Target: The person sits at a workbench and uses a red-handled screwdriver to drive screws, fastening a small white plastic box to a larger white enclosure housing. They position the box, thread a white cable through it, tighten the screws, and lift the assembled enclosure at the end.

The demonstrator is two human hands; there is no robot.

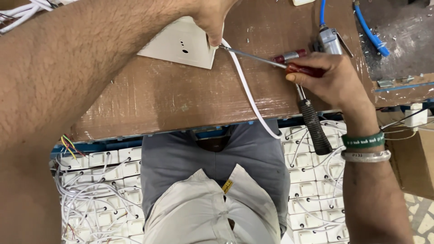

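Observation:
My left hand (212, 18) presses down on a white square switch plate (178, 45) lying on the brown wooden bench (158, 95), fingers pinching its right edge. My right hand (327, 79) grips a screwdriver with a dark red handle (303, 69); its metal shaft (253, 55) reaches left to the plate's edge by my left fingertips. A white cable (246, 88) runs from that same edge across the bench and over its front rim.
A hammer with a black ribbed grip (316, 126) lies under my right hand, sticking out over the bench edge. An air tool with blue hoses (332, 38) sits at the back right. Below the bench lie several white plates with wires (104, 190) on both sides of my legs.

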